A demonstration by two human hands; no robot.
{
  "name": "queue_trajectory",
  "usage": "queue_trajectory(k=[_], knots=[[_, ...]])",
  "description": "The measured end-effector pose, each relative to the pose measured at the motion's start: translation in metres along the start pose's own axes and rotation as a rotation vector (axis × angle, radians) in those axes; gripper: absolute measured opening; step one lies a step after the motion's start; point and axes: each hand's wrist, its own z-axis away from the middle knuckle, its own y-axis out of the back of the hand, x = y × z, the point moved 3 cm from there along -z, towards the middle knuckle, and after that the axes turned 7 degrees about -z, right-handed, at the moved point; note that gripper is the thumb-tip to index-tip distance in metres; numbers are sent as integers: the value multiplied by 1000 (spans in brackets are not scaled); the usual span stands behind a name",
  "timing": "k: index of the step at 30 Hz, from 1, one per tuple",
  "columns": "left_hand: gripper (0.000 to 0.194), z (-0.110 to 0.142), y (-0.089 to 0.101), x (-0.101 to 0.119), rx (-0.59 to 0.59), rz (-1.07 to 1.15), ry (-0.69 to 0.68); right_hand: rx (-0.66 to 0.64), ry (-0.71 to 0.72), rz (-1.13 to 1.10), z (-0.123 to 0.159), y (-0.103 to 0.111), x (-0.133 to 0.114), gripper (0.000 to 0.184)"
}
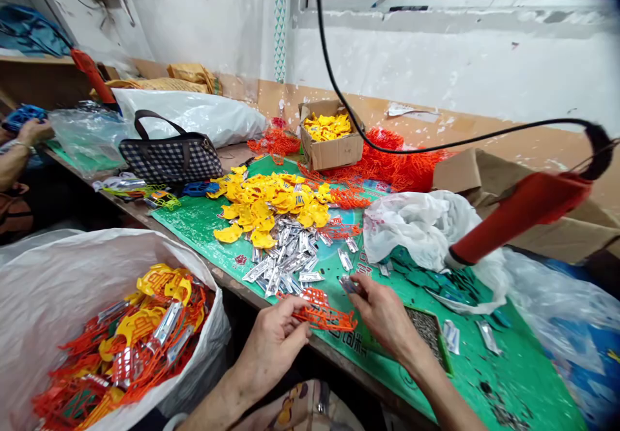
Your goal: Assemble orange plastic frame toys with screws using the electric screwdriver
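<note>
My left hand (pixel 276 335) is closed on an orange plastic lattice piece (pixel 325 318), pinching its left end above the table's front edge. To its right, my right hand (pixel 382 311) pinches a small silver metal plate (pixel 347 283) between thumb and fingers. Just beyond both hands lies a pile of silver metal plates (pixel 293 253). Yellow plastic pieces (pixel 271 201) are heaped behind them. Partly hidden by my right forearm is a green tray (pixel 446 353) of tiny dark metal parts (pixel 423 331).
A white sack (pixel 213 289) of orange and yellow assemblies stands at left. An orange-red power screwdriver (pixel 523 218) hangs at right on a black cable. Behind are a cardboard box (pixel 334 153), orange lattice pieces (pixel 407 166) and a checkered bag (pixel 169 156). Another person's hand (pixel 36 132) shows far left.
</note>
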Motion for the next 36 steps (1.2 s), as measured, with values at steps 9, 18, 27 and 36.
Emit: queue_trajectory(k=[9, 18, 27, 36], knots=[[27, 2, 19, 3, 17, 78, 113, -79, 19, 239, -27, 4, -23, 22], [22, 4, 27, -11, 0, 100, 121, -112, -83, 187, -82, -33, -50, 39], [24, 7, 38, -17, -6, 85, 134, -42, -262, 53, -92, -50, -48, 39], [24, 8, 44, -16, 44, 121, 129, 132, -241, -313, -89, -57, -40, 11]])
